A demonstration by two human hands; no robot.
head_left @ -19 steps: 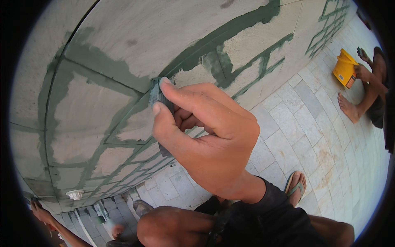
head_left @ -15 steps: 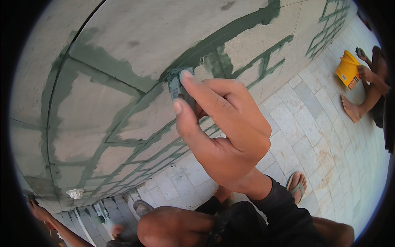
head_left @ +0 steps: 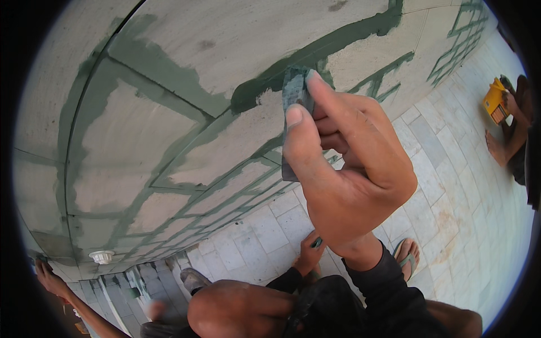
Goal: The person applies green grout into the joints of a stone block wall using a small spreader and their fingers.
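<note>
Green paste streaks the pale wall, whose lower edge meets a tiled floor. Above that edge, the right hand holds a smeared scraper in a narrow pinch; what the left hand grips, I cannot tell.

Floor seen as carrier; paved with pale rectangular tiles, thin joints. One greyer tile noted among the pale ones at right. Brownish stains spread near right-centre. Darker grey tiles laid at lower left, crossed by a pale strip. A foot in a flip-flop is planted on the pale tiles; a grey shoe is set farther left. A co-worker's bare foot is rested at far right.
</note>
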